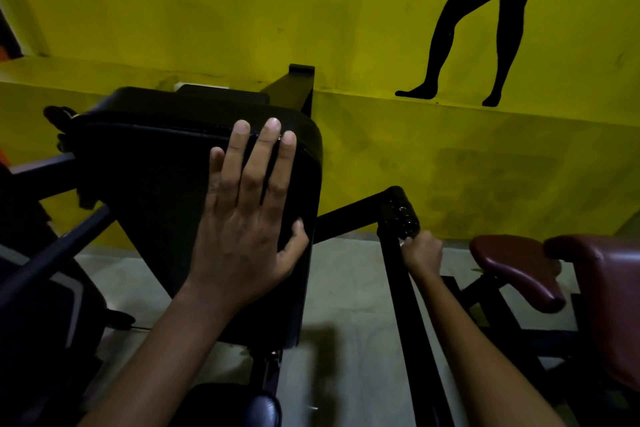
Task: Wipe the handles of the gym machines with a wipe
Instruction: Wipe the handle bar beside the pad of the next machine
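My left hand (249,215) lies flat with straight fingers on the black chest pad (156,177) of a gym machine, thumb hooked over its right edge. My right hand (423,251) curls around the black handle (400,215) of the machine's right arm, just below its knurled grip. A small bit of white wipe (403,241) shows at the top of that fist, pressed against the handle. Most of the wipe is hidden inside the hand.
A black bar (412,333) runs from the handle down toward me. A maroon padded seat (519,270) and backrest (609,305) stand at the right. A yellow wall (242,10) with a black leg silhouette (460,31) is close behind. Grey floor (353,305) lies below.
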